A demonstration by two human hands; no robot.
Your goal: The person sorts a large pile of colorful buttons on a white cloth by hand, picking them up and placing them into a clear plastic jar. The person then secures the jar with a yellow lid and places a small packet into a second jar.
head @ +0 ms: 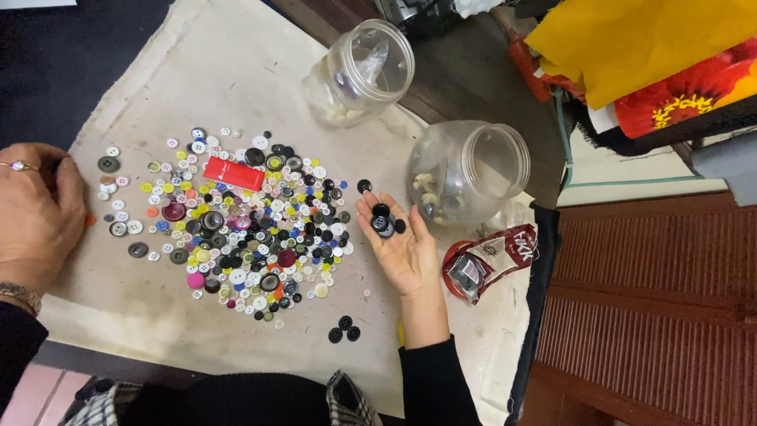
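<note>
Few blk buttons [383,222] in rt palm [404,248]

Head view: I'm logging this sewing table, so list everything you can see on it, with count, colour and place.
buttons: a large pile, mixed colours, cloth centre
black buttons: three, near edge, apart from the pile
red piece: one, flat, on the pile's top
cloth: one, cream, spread under everything
jars: two, clear plastic, lying on their sides, at the back and right
packet: one, red and clear, right of the palm
fabric: yellow and red floral, top right
left hand: ring and bracelet, at the pile's left edge
right hand: palm up, black buttons on it
</note>
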